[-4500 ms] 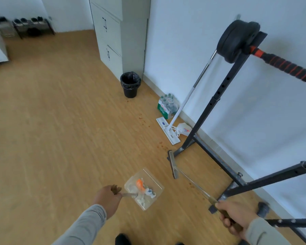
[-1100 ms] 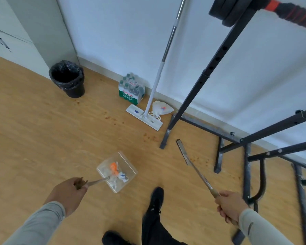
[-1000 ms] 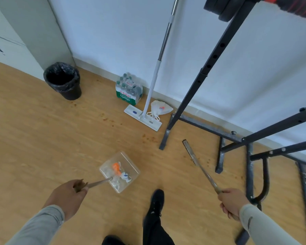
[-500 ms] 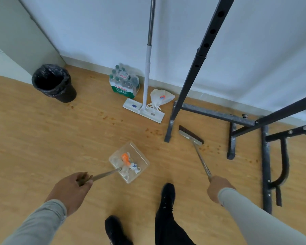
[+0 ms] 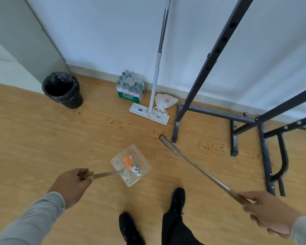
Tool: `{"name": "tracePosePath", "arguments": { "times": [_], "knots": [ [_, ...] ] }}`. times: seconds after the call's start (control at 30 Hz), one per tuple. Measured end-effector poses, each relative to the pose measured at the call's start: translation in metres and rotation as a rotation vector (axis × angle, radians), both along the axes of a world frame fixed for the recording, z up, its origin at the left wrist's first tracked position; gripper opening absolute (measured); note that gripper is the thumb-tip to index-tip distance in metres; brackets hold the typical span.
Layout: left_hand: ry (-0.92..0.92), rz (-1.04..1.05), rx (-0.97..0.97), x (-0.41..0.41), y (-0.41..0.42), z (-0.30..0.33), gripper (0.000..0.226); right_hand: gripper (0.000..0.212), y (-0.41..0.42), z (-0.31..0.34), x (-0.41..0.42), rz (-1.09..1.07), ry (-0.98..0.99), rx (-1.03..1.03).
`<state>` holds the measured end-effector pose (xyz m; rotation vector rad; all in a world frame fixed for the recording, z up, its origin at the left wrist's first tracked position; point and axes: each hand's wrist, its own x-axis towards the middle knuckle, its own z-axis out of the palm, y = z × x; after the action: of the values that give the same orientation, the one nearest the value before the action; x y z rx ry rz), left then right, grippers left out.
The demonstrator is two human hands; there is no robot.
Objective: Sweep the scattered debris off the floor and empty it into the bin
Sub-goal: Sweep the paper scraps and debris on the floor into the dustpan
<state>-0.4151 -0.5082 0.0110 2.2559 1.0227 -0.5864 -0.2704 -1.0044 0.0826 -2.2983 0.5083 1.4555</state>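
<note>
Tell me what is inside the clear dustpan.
The clear dustpan holds an orange scrap, a blue-and-white scrap and pale bits. Anything under them is covered.

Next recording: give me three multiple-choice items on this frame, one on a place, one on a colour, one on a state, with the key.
1. The bin stands:
A. under the rack
B. beside the grey cabinet
C. behind the person

2. The brightest item in the clear dustpan is:
A. orange
B. green
C. purple

3. The right hand:
A. hangs idle
B. presses the wall
C. grips the broom handle

Key: B, the bin sits at the cabinet's corner; A, an orange piece lies among white scraps; C, fingers wrap the handle's end.
</note>
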Motion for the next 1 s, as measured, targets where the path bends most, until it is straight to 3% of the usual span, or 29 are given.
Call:
{"name": "tracePosePath", "arguments": {
  "times": [0.07, 0.2, 0.3, 0.4, 0.53, 0.63, 0.83, 1.0],
  "knots": [
    [0.002, -0.007, 0.002, -0.004, 0.008, -0.002, 0.036, 0.033, 0.029, -0.011, 0.015, 0.054, -0.108, 0.02],
    [0.027, -0.03, 0.026, -0.006, 0.011, -0.014, 0.036, 0.036, 0.116, -0.099, 0.08, 0.525, -0.202, -0.073],
    [0.039, -0.042, 0.058, -0.006, 0.008, -0.025, 0.032, 0.044, 0.171, -0.162, 0.107, 0.727, -0.163, -0.155],
    [0.031, -0.052, 0.073, -0.003, 0.001, -0.028, 0.03, 0.049, 0.155, -0.171, 0.092, 0.833, -0.064, -0.249],
    [0.042, -0.057, 0.03, 0.0, -0.008, -0.023, 0.033, 0.078, 0.077, -0.145, 0.047, 0.826, -0.057, -0.304],
    [0.066, -0.072, -0.002, 0.002, -0.012, -0.017, 0.035, 0.085, 0.019, -0.123, 0.013, 0.768, 0.038, -0.349],
    [0.094, -0.17, -0.033, 0.019, -0.034, -0.005, 0.033, 0.067, -0.067, -0.08, -0.039, 0.556, 0.095, -0.343],
    [0.093, -0.248, -0.029, 0.041, -0.058, -0.001, 0.025, 0.048, -0.104, -0.055, -0.054, 0.203, -0.083, -0.286]
  ]
}}
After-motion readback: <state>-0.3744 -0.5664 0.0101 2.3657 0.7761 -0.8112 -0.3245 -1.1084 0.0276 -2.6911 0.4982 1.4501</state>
